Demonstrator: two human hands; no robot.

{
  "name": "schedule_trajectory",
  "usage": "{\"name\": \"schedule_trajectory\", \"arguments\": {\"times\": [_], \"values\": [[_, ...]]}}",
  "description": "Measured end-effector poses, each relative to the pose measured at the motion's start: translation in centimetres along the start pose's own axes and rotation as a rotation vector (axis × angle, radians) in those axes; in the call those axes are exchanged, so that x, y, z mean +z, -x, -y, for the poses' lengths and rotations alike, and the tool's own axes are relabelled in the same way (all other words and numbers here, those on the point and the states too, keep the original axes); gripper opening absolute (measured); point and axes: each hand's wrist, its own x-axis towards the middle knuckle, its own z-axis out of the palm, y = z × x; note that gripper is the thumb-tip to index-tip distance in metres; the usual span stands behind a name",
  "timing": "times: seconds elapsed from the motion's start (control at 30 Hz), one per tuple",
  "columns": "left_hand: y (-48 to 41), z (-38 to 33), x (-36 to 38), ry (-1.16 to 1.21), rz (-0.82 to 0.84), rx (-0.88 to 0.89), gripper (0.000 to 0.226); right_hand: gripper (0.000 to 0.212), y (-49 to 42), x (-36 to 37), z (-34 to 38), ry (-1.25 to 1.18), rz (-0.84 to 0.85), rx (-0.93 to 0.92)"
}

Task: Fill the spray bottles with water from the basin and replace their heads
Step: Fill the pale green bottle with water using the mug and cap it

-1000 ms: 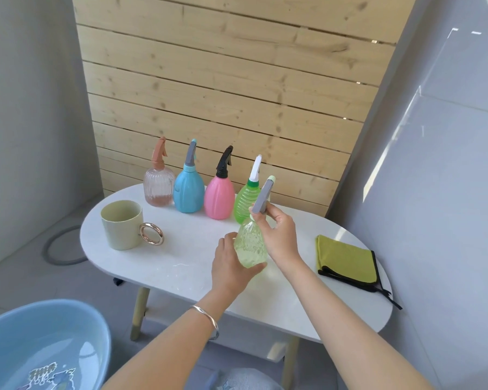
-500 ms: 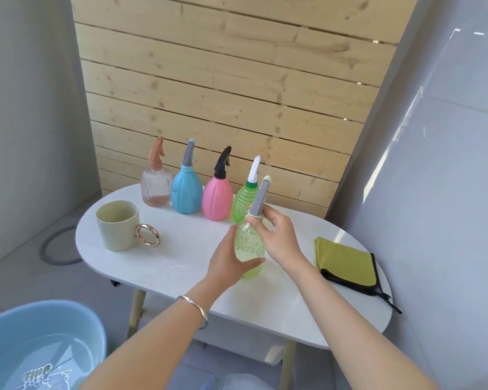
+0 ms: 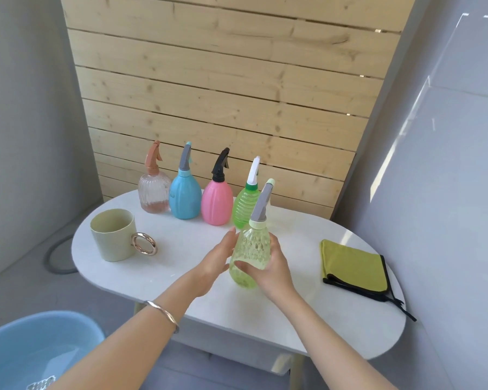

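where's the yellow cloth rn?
Head view: the yellow cloth lies folded at the right end of the table, right of the pale green bottle.

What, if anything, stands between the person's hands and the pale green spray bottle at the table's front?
Nothing visible does. The right hand grips the pale green spray bottle round its body, and the left hand is open beside it on the other side. The ribbed green bottle stands behind it, not between.

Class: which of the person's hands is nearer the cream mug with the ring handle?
Left. The left hand sits between the mug and the pale green spray bottle; the right hand grips that bottle from its other side, farther from the mug.
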Motion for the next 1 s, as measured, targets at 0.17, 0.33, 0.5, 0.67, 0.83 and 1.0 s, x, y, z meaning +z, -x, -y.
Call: {"name": "schedule_trajectory", "arguments": {"times": [0.17, 0.33, 0.5, 0.67, 0.83, 1.0], "values": [[-3.7, -1.3, 0.3, -0.155, -0.101, 0.155, 0.050, 0.075, -3.6, -4.0, -0.4, -0.073, -0.069, -0.027], [-8.9, -0.6, -0.4, -1.202, -0.252, 0.465, 0.065, 0.075, -10.2, -9.1, 1.0, 0.069, 0.010, -0.093], [-11.8, 2.5, -0.7, -1.574, -0.282, 0.563, 0.068, 0.076, -14.2, -9.9, -0.4, 0.082, 0.000, -0.010], [-12.7, 3.5, -1.3, -1.622, -0.318, 0.534, 0.067, 0.070, -15.3, -9.4, -2.3, 0.026, 0.032, 0.027], [-12.8, 3.8, -1.5, -1.620, -0.337, 0.548, 0.063, 0.068, -15.5, -8.7, -3.2, 0.002, 0.072, 0.050], [-12.8, 3.8, -1.2, -1.615, -0.353, 0.568, 0.064, 0.075, -15.6, -8.8, -3.7, 0.021, 0.115, 0.079]]}}
